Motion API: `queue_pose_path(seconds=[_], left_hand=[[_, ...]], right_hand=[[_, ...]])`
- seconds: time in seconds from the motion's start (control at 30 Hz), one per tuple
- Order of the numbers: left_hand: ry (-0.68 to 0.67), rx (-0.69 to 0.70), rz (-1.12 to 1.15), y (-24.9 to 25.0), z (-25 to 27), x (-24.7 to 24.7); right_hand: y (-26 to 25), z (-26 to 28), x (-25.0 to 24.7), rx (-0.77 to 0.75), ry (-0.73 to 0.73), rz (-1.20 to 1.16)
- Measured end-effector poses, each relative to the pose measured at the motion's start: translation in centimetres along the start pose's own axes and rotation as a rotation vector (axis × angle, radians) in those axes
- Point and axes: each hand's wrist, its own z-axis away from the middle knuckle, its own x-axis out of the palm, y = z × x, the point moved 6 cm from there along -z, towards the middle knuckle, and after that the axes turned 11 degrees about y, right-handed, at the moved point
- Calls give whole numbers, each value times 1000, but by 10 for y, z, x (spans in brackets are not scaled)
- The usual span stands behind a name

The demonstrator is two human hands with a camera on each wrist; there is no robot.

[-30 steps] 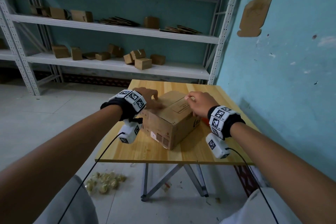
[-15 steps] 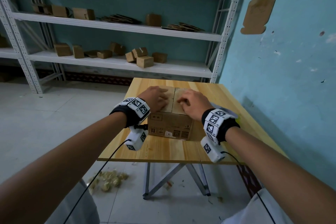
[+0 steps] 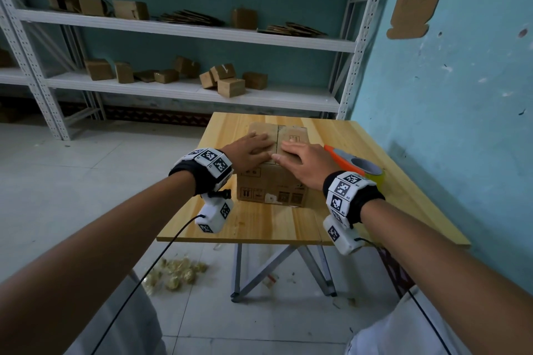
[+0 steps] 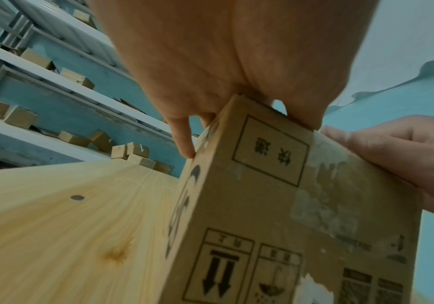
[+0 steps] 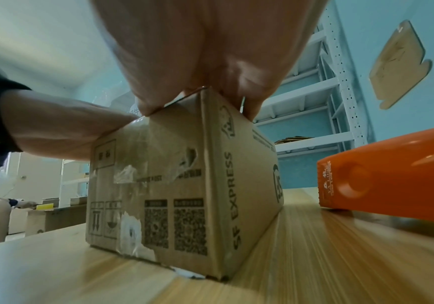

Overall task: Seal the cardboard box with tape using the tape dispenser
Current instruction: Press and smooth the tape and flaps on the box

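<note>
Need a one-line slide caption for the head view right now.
Both hands, left and right, press cardboard box flaps flat; orange tape dispenser waits beside it.

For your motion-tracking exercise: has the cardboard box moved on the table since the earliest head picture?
Yes. The cardboard box has turned: earlier a corner pointed at the table's near edge; now its printed side lies parallel to that edge.

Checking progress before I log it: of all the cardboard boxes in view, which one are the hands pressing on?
The cardboard box standing alone on the wooden table: left hand and right hand lie flat on its closed flaps. The shelf boxes sit untouched.
</note>
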Motion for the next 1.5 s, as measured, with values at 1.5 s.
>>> queue_pose_path(seconds=[1.5], left_hand=[[9,126,-138,-2,13,5]], right_hand=[[9,5,22,-110,-71,83]])
